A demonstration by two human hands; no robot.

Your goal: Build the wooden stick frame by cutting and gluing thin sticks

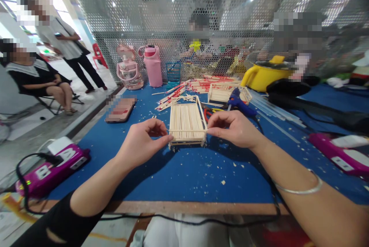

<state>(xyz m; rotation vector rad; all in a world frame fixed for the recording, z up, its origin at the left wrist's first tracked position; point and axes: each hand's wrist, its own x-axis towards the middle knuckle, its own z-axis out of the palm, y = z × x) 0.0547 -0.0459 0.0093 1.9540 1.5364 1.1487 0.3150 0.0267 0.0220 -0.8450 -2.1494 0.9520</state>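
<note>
A small frame of pale wooden sticks [187, 118], with a slatted floor and low rails, sits at the middle of the blue table. At its near left corner, my left hand [148, 137] pinches the frame between thumb and fingertips. My right hand [227, 126] closes thumb and fingers on the near right corner. Behind my right hand lies a blue glue gun [238, 101], beside red-handled pliers [208, 114]. A second stick frame [217, 95] and a pile of red-tipped sticks [201, 85] are further back.
Purple power strips [52, 168] [340, 154] lie left and right. A phone [121, 109], pink bottles [152, 66], a yellow pot [268, 74] and clear glue sticks [273, 110] stand or lie around. A black cable runs along the front edge. People are beyond the table.
</note>
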